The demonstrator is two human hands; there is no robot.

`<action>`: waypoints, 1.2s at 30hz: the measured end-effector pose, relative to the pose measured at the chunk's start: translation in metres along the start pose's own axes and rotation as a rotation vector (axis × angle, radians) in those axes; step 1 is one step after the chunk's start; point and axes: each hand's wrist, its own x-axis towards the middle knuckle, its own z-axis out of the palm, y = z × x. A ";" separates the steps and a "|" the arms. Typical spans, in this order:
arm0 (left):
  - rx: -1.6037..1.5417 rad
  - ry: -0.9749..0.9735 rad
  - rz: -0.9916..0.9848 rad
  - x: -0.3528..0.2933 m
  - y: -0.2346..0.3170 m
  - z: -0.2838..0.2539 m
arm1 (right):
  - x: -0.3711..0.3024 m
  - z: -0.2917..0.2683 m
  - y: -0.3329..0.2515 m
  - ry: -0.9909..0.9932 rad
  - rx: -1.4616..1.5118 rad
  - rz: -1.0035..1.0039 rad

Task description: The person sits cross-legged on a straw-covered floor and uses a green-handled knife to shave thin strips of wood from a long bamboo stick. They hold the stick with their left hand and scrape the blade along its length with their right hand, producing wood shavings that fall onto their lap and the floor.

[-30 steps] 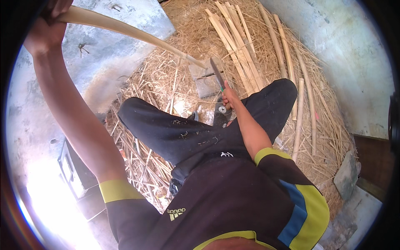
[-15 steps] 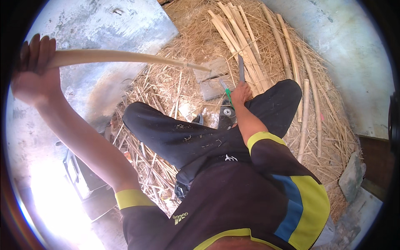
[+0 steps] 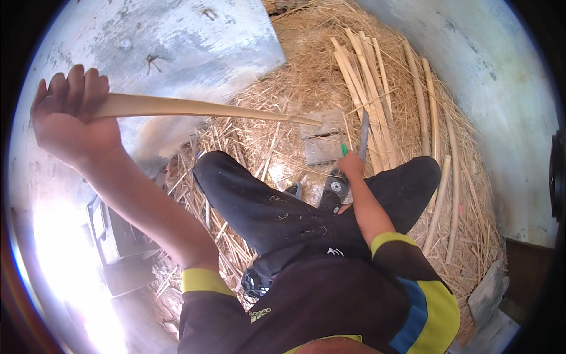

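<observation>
My left hand point(image 3: 73, 118), raised at the left, is closed round the wide end of a long pale bamboo strip point(image 3: 194, 107). The strip runs rightward, slightly downward, its thin tip over a wooden block point(image 3: 323, 148) on the floor. My right hand point(image 3: 352, 165), in front of my right knee, is closed on a knife whose grey blade point(image 3: 364, 133) points away from me. Its handle is hidden by the fingers. Beside that hand a small green piece point(image 3: 344, 150) shows; I cannot make out what it belongs to.
Split bamboo strips point(image 3: 374, 94) lie bundled beyond the knife. Several bamboo poles point(image 3: 425, 106) lie along the right side. Shavings point(image 3: 312, 53) cover the floor between pale blue-grey walls point(image 3: 194, 47). A dark shoe point(image 3: 335, 187) shows between my bent legs, and a stone slab point(image 3: 488, 295) sits at lower right.
The whole view has shifted, so things appear lower and further right. The bamboo strip looks straighter than its earlier bow. The knife blade leans a little more to the right.
</observation>
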 end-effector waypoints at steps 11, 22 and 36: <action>-0.491 -1.036 -0.259 0.024 0.011 -0.046 | -0.158 -0.179 -0.122 0.073 0.967 -0.645; -0.097 -0.774 0.373 0.001 0.002 -0.024 | -0.240 -0.220 -0.134 -0.325 1.112 -0.915; 0.234 -0.523 0.636 -0.097 -0.074 -0.049 | -0.247 -0.221 -0.097 -0.219 1.098 -0.790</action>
